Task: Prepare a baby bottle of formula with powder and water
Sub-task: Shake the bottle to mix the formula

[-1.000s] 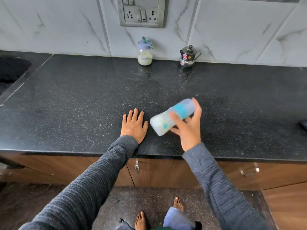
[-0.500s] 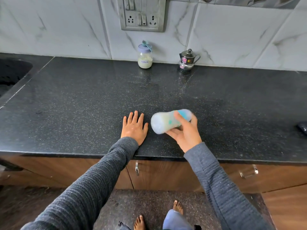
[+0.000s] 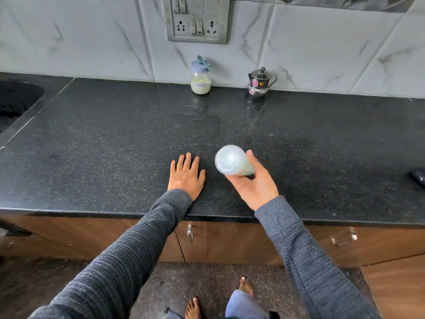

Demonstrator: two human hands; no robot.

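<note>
My right hand [image 3: 255,184] grips a baby bottle [image 3: 231,160] above the black counter [image 3: 115,139], tipped so its round base faces me; milky white liquid shows inside and its top end is hidden behind the body. My left hand [image 3: 186,174] lies flat, palm down, on the counter just left of the bottle, fingers spread, holding nothing. A formula jar [image 3: 200,78] with white powder, a lilac lid and a teal scoop on top stands at the back against the wall. A small steel kettle [image 3: 259,84] stands to its right.
A dark sink [image 3: 16,102] is set into the counter at the far left. A dark object [image 3: 418,177] pokes in at the right edge. A switch and socket panel [image 3: 196,19] hangs on the marble wall. Wooden cabinet doors [image 3: 230,245] run below the counter edge.
My right hand has swung the bottle from lying sideways with its teal collar showing to pointing base-first at me, and moved it slightly lower. My left hand has stayed flat.
</note>
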